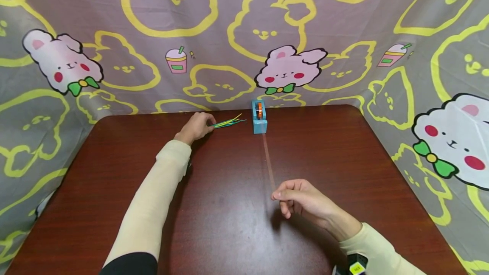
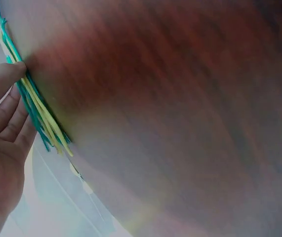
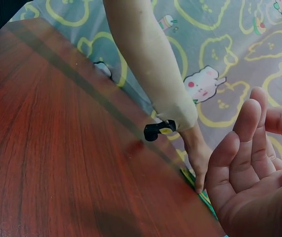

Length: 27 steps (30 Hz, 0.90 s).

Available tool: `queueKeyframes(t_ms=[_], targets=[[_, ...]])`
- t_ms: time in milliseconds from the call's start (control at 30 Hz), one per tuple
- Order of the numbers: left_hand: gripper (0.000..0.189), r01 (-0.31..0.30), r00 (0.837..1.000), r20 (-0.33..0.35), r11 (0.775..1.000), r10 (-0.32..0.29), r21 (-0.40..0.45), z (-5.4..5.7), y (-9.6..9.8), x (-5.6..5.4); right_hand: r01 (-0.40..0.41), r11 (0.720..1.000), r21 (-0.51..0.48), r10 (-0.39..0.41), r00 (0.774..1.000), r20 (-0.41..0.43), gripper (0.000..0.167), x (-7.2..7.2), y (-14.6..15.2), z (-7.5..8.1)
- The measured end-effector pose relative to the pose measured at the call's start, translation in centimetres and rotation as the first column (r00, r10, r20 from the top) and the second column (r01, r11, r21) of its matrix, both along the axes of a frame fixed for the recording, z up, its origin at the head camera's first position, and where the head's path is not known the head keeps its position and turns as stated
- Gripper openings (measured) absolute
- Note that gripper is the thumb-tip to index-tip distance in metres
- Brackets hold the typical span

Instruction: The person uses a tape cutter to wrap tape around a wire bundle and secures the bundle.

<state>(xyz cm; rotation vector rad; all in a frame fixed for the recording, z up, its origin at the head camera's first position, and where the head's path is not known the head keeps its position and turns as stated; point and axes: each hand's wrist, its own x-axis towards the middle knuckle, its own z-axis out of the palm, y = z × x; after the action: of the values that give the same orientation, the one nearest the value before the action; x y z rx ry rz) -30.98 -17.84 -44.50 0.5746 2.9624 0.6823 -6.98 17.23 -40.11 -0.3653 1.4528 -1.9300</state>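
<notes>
At the table's far edge my left hand pinches a bundle of thin green and yellow strands. In the left wrist view the thumb lies across these strands, with the fingers behind them. A light-blue tape dispenser with an orange-cored roll stands just right of the bundle. From it a long strip of clear tape stretches toward me. My right hand pinches the strip's free end between thumb and forefinger, above the table. In the right wrist view the tape itself is hidden.
The dark red-brown wooden table has rounded far corners. Behind it and along both sides hangs a grey curtain printed with yellow outlines and white rabbits. A black wrist device sits on the right sleeve.
</notes>
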Motion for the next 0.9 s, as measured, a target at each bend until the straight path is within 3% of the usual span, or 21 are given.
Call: queueKeyframes(t_ms=[200, 533, 900], targets=[[0.011, 0.017, 1.0, 0.002, 1.0, -0.017, 0.005, 0.18, 0.17, -0.04, 0.001, 1.0, -0.002, -0.001, 1.0, 0.007, 0.016, 0.01, -0.05, 0.02], [0.016, -0.007, 0.999, 0.043, 1.0, 0.007, -0.012, 0.07, 0.3, 0.05, 0.003, 1.0, -0.013, -0.003, 1.0, 0.005, 0.015, 0.08, 0.04, 0.07], [0.016, -0.007, 0.999, 0.033, 1.0, 0.007, 0.0, -0.27, 0.43, -0.13, 0.012, 1.0, -0.028, -0.012, 1.0, -0.001, 0.016, 0.09, 0.06, -0.06]])
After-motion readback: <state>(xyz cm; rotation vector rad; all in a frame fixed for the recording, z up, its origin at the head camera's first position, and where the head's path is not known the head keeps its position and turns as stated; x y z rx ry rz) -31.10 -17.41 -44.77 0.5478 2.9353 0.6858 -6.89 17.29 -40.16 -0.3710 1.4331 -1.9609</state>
